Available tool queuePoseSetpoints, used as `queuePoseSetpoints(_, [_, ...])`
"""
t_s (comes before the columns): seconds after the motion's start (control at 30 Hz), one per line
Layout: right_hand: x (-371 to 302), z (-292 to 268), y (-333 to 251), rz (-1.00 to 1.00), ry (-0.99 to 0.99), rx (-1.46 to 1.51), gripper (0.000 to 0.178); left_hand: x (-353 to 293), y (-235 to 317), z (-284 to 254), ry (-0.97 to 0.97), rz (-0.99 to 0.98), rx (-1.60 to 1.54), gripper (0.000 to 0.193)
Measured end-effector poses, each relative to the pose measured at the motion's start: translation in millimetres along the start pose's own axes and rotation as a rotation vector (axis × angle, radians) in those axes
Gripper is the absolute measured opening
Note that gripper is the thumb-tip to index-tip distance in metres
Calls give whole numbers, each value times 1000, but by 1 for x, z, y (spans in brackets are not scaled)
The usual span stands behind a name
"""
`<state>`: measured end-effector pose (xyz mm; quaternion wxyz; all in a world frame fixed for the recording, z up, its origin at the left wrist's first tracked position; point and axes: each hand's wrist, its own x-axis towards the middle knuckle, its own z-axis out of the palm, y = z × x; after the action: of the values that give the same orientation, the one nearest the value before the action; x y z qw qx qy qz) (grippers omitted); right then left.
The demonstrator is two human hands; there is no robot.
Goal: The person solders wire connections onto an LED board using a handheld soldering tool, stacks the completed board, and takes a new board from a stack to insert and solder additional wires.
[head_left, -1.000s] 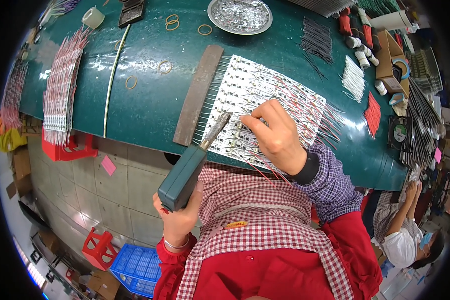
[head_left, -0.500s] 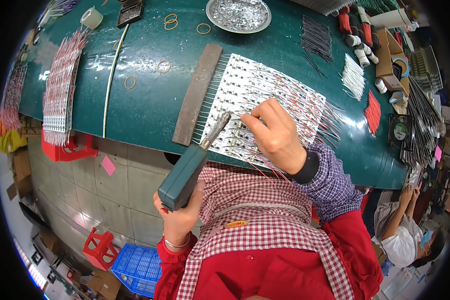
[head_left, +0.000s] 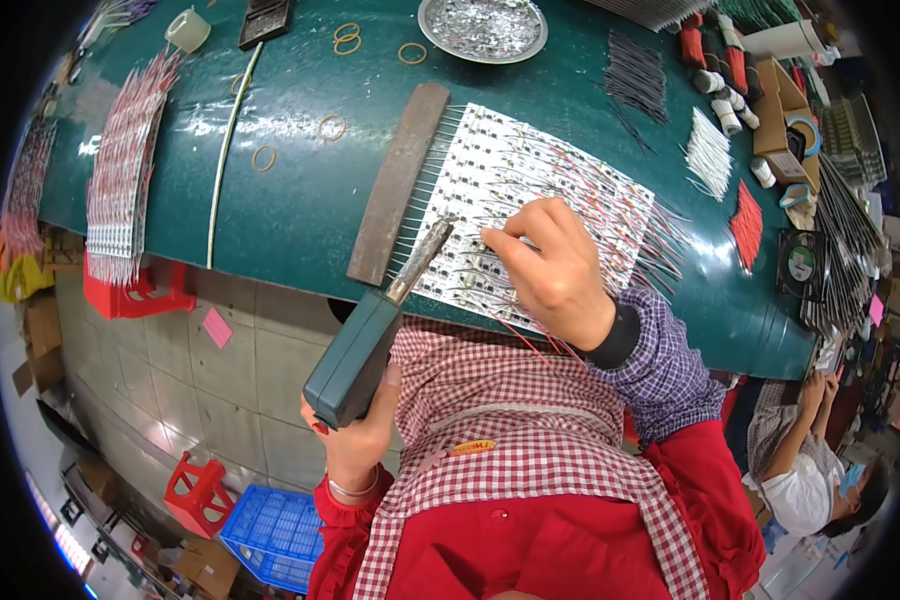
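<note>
My left hand (head_left: 362,435) is wrapped round the handle of a green soldering gun (head_left: 355,350). Its greyish metal tip (head_left: 425,258) slants up and right over the left part of a white circuit board panel (head_left: 460,165). Rows of small dark components cover the panel, with many thin black and red wires (head_left: 610,215) lying across it. Over the panel's middle, to the right of the tip, my right hand (head_left: 555,265) is closed in a pinch, thumb and forefinger together among the wires. What lies between those fingertips is too small to make out.
A flat brown bar (head_left: 398,185) lies along the panel's left edge. Beyond it stands a metal dish (head_left: 482,30) of silvery bits. Black (head_left: 635,75), white (head_left: 708,155) and red wire bundles (head_left: 746,225) lie to the right. Another wired panel stack (head_left: 125,170) is far left; a co-worker (head_left: 820,460) sits at right.
The soldering gun in my left hand has shifted slightly down and left, its tip drawing a little away from my right fingertips. My right hand stays pinched in nearly the same place.
</note>
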<state>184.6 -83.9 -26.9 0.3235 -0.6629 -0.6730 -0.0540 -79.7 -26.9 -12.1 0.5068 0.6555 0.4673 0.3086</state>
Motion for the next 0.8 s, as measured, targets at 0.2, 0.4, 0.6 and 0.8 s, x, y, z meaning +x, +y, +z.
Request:
queuePoseSetpoints(0.2, [-3,5,-2,-6,-15,21,25,-7,-4,-6,-22,12,70,21])
queuePoseSetpoints(0.4, [-4,5,-2,-19,-50,-8,21,-10,-8,-7,-37,42,98,22])
queuePoseSetpoints(0.6, [-4,5,-3,-18,-60,-26,21,-3,-1,-6,-106,33,17,18])
queuePoseSetpoints(0.8, [-4,5,-3,-22,-61,-19,21,0,3,-6,-129,43,28,17])
